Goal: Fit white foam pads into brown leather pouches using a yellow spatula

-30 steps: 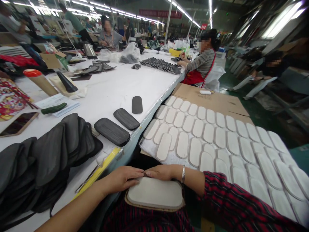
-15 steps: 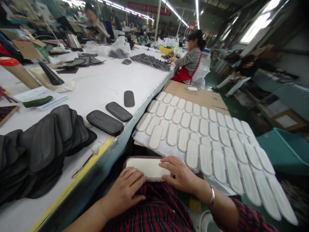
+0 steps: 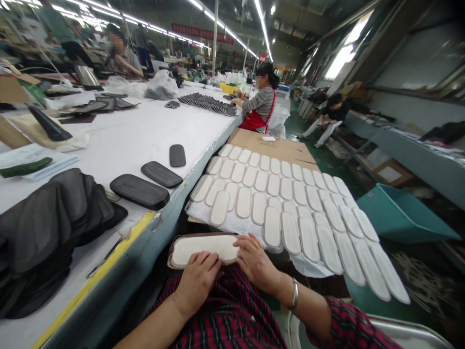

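Panel (image 3: 202,245) partly under left hand (image 3: 197,277), right hand (image 3: 257,264).

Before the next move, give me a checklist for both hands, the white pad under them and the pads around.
1. Left hand touching the white pad: ok, at its near edge.
2. Right hand touching it: ok, fingers at its right end.
3. Pad's underside: cannot tell, hidden.
4. Laid-out pads all apart: not ok, some overlap.
5. Dark pads apart from white ones: ok, on the table.
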A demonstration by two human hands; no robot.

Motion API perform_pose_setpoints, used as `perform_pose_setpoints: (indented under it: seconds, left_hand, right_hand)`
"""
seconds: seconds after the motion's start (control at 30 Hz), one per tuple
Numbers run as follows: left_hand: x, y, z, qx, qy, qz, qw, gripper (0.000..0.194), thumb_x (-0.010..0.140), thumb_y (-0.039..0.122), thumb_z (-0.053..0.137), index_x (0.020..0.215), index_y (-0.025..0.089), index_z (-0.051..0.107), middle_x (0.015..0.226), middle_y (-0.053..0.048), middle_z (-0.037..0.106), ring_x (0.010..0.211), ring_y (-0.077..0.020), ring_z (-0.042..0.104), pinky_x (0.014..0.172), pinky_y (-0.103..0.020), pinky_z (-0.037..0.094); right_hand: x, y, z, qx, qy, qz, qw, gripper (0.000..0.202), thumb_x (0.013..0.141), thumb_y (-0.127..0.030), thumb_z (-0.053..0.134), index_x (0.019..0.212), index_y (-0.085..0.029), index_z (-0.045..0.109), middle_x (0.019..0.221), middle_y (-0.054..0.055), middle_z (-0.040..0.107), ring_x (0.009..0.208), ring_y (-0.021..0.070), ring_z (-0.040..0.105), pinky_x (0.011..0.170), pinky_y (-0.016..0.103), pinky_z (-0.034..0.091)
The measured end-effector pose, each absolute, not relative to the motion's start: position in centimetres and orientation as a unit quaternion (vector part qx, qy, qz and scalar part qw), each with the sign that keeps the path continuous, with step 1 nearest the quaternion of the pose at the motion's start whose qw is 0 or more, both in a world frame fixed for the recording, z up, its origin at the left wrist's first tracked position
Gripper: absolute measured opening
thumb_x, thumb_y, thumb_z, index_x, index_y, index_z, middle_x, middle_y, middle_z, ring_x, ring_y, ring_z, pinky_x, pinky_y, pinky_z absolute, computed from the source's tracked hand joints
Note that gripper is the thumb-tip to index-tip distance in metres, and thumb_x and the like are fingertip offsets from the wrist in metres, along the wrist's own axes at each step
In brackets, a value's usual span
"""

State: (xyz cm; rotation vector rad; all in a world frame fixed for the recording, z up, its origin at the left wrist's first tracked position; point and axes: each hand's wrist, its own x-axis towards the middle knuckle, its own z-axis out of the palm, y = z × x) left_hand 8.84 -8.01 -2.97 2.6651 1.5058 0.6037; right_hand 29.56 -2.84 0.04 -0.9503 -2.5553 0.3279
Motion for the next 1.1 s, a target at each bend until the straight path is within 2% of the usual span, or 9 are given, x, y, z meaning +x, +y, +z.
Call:
perform_pose_setpoints:
  seconds: [0.07,0.17,0.23,0.37,0.5,0.7,0.87,1.03,1.1]
  left_hand:
    - [8.9,-7.9,-2.9,0.853,0.486,0.19,0.01,0.019,0.087,0.023,0.049,0.103,0.021,0.059,0.094,-0.001,0.063,0.087,-0.0192,0.051,0.076,-0.035,0.037]
    - [8.9,-7.8,-3.1,0.853,0.486,0.188,0.01,0.019,0.086,0.025,0.052,0.103,0.021,0.058,0.097,-0.002,0.062,0.089,-0.0197,0.05,0.077,-0.035,0.036]
    - [8.8,-7.8,-3.4,0.853,0.483,0.196,0.006,0.022,0.084,0.026,0.054,0.106,0.021,0.058,0.1,-0.002,0.062,0.092,-0.0202,0.05,0.08,-0.035,0.036]
    - [8.7,-8.1,-3.7,0.849,0.482,0.216,-0.004,0.022,0.085,0.024,0.053,0.106,0.02,0.059,0.103,-0.003,0.061,0.095,-0.02,0.049,0.083,-0.035,0.036]
    - [8.7,-8.1,-3.6,0.85,0.486,0.205,0.002,0.025,0.084,0.026,0.054,0.108,0.02,0.058,0.103,-0.003,0.062,0.095,-0.0205,0.049,0.082,-0.035,0.036]
    - [8.9,-7.8,-3.2,0.849,0.487,0.203,0.011,0.019,0.086,0.027,0.052,0.102,0.022,0.061,0.096,-0.003,0.062,0.09,-0.0187,0.051,0.077,-0.034,0.037]
    - [9.0,-7.5,-2.5,0.842,0.501,0.195,0.045,0.02,0.088,0.021,0.047,0.103,0.023,0.06,0.095,-0.002,0.062,0.089,-0.0179,0.05,0.075,-0.034,0.036]
    - [10.0,-6.9,-1.2,0.804,0.556,0.172,0.125,0.018,0.088,0.024,0.044,0.086,0.023,0.062,0.084,-0.002,0.06,0.082,-0.0193,0.05,0.069,-0.035,0.036]
    - [10.6,-6.5,-0.9,0.789,0.578,0.159,0.133,0.019,0.087,0.023,0.044,0.08,0.022,0.061,0.08,-0.002,0.06,0.08,-0.0202,0.05,0.068,-0.036,0.036]
  right_hand:
    - [29.7,-2.4,0.7,-0.336,-0.917,0.118,0.183,0.009,0.085,-0.017,0.048,0.083,-0.018,0.057,0.118,0.006,0.054,0.122,0.021,0.038,0.108,0.048,0.022]
    - [30.0,-2.6,0.5,-0.283,-0.941,0.084,0.168,0.014,0.084,-0.027,0.054,0.094,-0.02,0.059,0.128,0.006,0.05,0.126,0.0232,0.033,0.108,0.05,0.02]
    - [30.2,-3.3,-0.5,-0.245,-0.952,0.042,0.18,0.018,0.086,-0.023,0.051,0.102,-0.02,0.058,0.124,0.005,0.054,0.124,0.0222,0.036,0.109,0.049,0.019]
    - [30.2,-4.3,-2.3,-0.212,-0.951,-0.003,0.225,0.024,0.088,-0.011,0.04,0.102,-0.014,0.059,0.109,0.005,0.063,0.117,0.0201,0.044,0.11,0.044,0.02]
    - [29.6,-3.7,-2.1,-0.251,-0.947,0.015,0.2,0.018,0.088,-0.013,0.042,0.094,-0.015,0.059,0.121,0.005,0.057,0.122,0.0208,0.038,0.111,0.047,0.017]
    - [29.3,-2.9,0.0,-0.286,-0.94,0.113,0.149,0.013,0.086,-0.014,0.044,0.089,-0.017,0.057,0.117,0.004,0.056,0.126,0.0211,0.033,0.112,0.046,0.015]
    - [28.8,-3.0,0.4,-0.375,-0.902,0.171,0.125,0.008,0.082,-0.016,0.048,0.079,-0.018,0.056,0.121,0.006,0.052,0.128,0.0239,0.03,0.109,0.049,0.017]
    - [27.7,-3.0,-0.4,-0.459,-0.862,0.187,0.109,0.006,0.074,-0.015,0.054,0.069,-0.018,0.054,0.127,0.008,0.048,0.129,0.0282,0.027,0.106,0.051,0.019]
    - [27.2,-2.9,-0.4,-0.481,-0.85,0.186,0.107,0.006,0.072,-0.012,0.053,0.074,-0.017,0.054,0.131,0.011,0.044,0.129,0.0286,0.027,0.105,0.051,0.021]
